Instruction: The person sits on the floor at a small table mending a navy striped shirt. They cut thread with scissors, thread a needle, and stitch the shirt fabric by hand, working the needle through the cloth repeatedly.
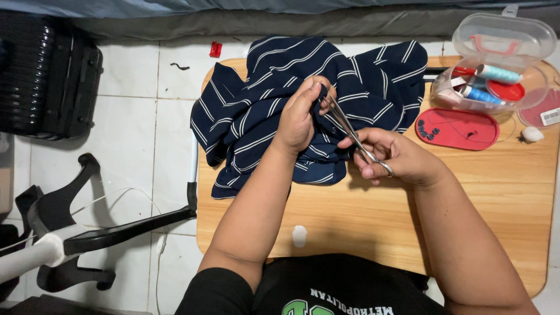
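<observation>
Luggage, a black hard-shell suitcase [46, 76], stands far left on the white tiled floor [128, 116], and the black base of a chair [87, 233] sprawls nearer, with its leg reaching to the table's left edge. On the small wooden table [350, 221] lies a navy shirt with white stripes [262, 122], bunched up and hanging slightly over the far-left corner. The left hand [300, 119] is closed on a pinched fold of the shirt, lifting it off the pile. Just right of it, the right hand [394, 157] grips a pair of small metal scissors [350, 137], fingers through the loops, the blades narrowly parted and pointing up at the pinched fold.

Doing this cut well likely calls for keeping the fold taut and apart from the layers beneath, and working with the blade tips alone, so only thread and not cloth is caught.

Farther right, a red lid [457, 128] holding small dark buttons lies just beside the shirt, and a clear plastic sewing box [496, 64] with thread spools stands open at the far-right corner. The right elbow has little room before those; the near half of the table is bare wood apart from a small white scrap [299, 235], giving open room to draw the work closer.
</observation>
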